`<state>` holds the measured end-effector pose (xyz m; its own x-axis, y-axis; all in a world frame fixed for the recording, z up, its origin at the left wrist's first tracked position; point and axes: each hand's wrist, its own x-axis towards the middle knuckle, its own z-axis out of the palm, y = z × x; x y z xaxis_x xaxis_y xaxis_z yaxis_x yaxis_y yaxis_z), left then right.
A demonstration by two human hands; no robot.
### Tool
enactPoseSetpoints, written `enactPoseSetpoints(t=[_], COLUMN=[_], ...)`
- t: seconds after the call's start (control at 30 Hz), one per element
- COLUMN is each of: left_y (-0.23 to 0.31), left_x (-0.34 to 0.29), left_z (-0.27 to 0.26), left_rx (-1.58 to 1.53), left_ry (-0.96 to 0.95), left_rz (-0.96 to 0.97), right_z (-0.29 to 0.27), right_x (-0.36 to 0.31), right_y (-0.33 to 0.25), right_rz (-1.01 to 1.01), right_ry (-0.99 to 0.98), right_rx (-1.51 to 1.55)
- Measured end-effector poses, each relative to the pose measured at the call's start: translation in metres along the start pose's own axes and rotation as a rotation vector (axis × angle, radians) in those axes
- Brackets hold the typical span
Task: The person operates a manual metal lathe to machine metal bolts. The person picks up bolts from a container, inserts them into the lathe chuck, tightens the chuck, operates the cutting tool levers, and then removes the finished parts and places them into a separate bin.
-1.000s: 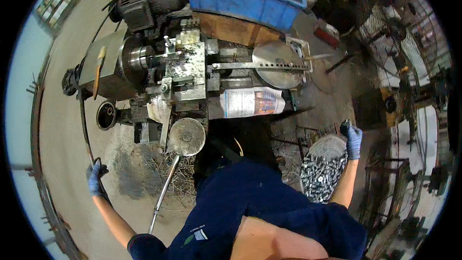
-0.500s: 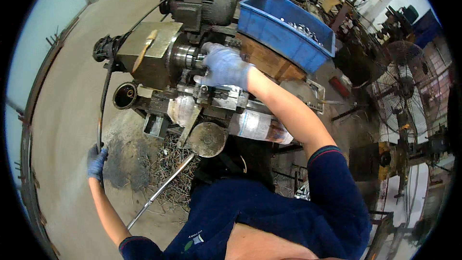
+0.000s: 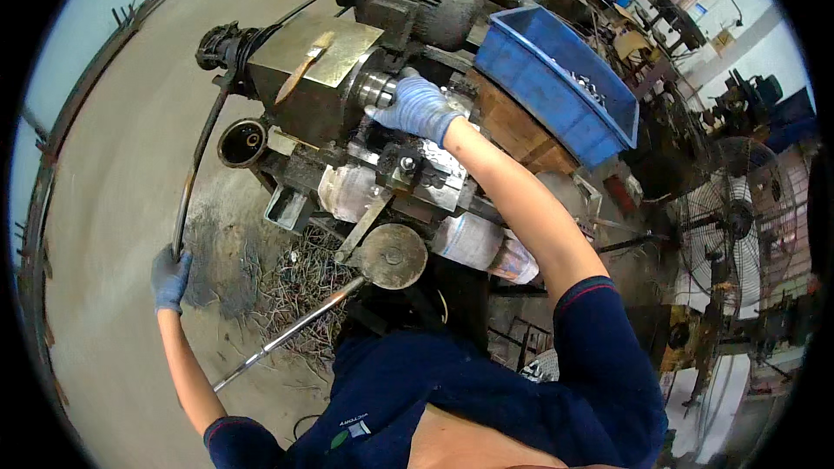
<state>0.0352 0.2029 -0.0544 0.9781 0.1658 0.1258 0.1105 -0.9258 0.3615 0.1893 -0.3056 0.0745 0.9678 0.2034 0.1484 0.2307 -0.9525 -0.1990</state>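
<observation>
My left hand (image 3: 170,280), in a blue-grey knitted glove, is wrapped round the lower end of a long dark lever (image 3: 198,152). That lever runs up to the left end of a lathe's headstock (image 3: 300,113). At the headstock's right side, my right hand (image 3: 421,110), in a striped blue glove, is closed at the mouth of the shiny steel spindle (image 3: 376,89). Thumb and fingers reach the spindle's front; whatever lies between them is hidden. Just below that hand sits the dark tool post (image 3: 407,163). A paintbrush (image 3: 304,68) rests on the headstock's top.
Behind the lathe stands a ribbed motor (image 3: 417,9). A blue crate (image 3: 556,91) of small metal parts sits to the right on a wooden box (image 3: 512,126). A round handwheel (image 3: 393,256) and a slanting steel bar (image 3: 291,334) are near my body, above scattered metal shavings (image 3: 304,295).
The view has shifted, so the lathe appears farther right and lower. My right hand has come closer against the spindle's mouth. The left hand, still gripping the lever, is farther from the lathe.
</observation>
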Motion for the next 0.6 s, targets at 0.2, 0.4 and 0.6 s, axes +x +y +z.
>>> enactPoseSetpoints(t=[0.2,0.4,0.6], left_y=[0.033,-0.036,-0.106], left_x=[0.017,0.060,0.125], left_z=[-0.004,-0.019,-0.029], left_rx=[0.120,0.458,0.717], left_ry=[-0.016,0.162,0.149], left_rz=[0.017,0.152,0.151], right_z=[-0.001,-0.019,-0.016], right_x=[0.014,0.031,0.032], right_y=[0.001,0.001,0.008], right_rz=[-0.008,0.209,0.109], right_ry=[-0.016,-0.180,-0.201], right_rx=[0.162,0.173,0.249])
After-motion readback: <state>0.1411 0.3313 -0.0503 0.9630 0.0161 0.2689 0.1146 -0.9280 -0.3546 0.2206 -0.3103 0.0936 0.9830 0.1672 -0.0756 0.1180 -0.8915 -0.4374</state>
